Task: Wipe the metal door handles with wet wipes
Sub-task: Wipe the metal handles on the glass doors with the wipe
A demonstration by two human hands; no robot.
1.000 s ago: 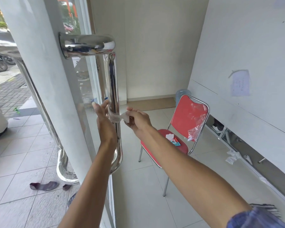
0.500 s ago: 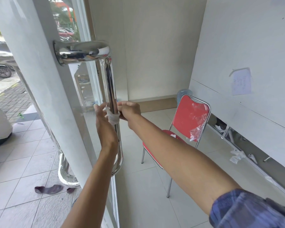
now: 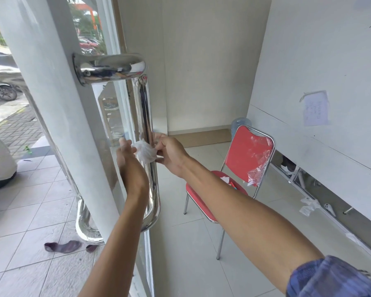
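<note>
Wet wipe (image 3: 145, 152): half a second ago a narrow band wound flat on the bar; now bunched into a loose white wad against the front of the tube, about mid-height.
Door handle (image 3: 143, 116): chrome vertical bar on the white door frame; wad sits at 6 o'clock from its top elbow.
Right hand (image 3: 171, 154): at 3 o'clock of the wad, grip pinching the wipe's edge.
Left hand (image 3: 130, 162): at 9 o'clock, fingers mostly straight, touching the wad.
Meaning: likely regathering the wipe to rub; lower bend looks unwiped.
Red chair (image 3: 242, 168): beyond, at 3 o'clock.
</note>
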